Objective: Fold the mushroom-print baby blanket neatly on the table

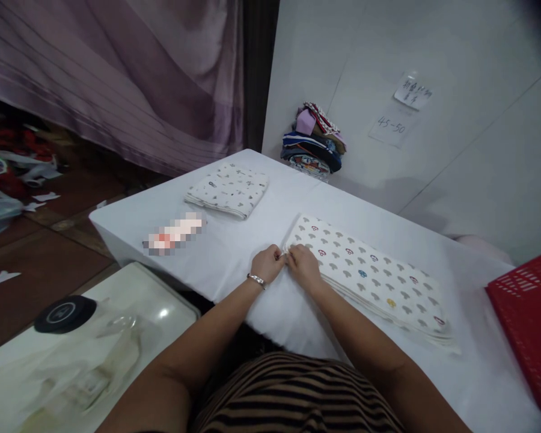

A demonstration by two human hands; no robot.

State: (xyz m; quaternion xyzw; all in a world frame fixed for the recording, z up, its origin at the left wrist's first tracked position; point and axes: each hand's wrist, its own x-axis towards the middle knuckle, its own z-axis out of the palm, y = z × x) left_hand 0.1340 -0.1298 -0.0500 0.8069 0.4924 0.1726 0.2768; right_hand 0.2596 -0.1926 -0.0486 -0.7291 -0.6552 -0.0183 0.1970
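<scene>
A long folded white cloth (365, 270) with grey, red, blue and yellow mushroom prints lies on the white-covered table in front of me. At its near-left corner, my left hand (268, 264) and my right hand (303, 264) meet, almost touching. The fingers of both are closed in a pinch on the cloth's edge; the fingertips are partly hidden. My left wrist wears a bracelet. Farther left lies a second folded cloth (229, 189), white with small dark prints. A blurred-out, pale and orange item (175, 233) rests near the table's left edge.
Against the wall at the back sits a stack of folded coloured fabrics (313, 141). A red plastic basket (529, 319) stands at the right. At lower left, a white surface (162, 300) holds a round black object (65, 313) and clear plastic. Paper scraps litter the floor.
</scene>
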